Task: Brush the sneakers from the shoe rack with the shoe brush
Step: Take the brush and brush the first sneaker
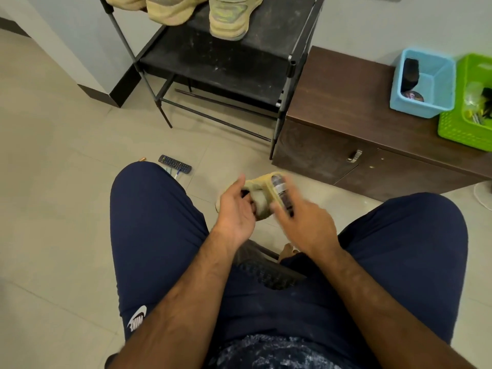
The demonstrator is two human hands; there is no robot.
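Note:
A tan sneaker (262, 198) hangs between my knees above the floor. My left hand (235, 211) grips it at its opening, fingers curled inside. My right hand (300, 222) holds a dark shoe brush (282, 193) against the sneaker's side; both are blurred. Other tan sneakers, one (229, 20) at the front and another (173, 9) left of it, stand on the top shelf of the black shoe rack (221, 62) ahead.
A brown low cabinet (359, 145) stands right of the rack, carrying a blue basket (423, 83) with a dark brush and tin, and a green basket (468, 115). A remote control (175, 164) lies on the tiled floor by my left knee.

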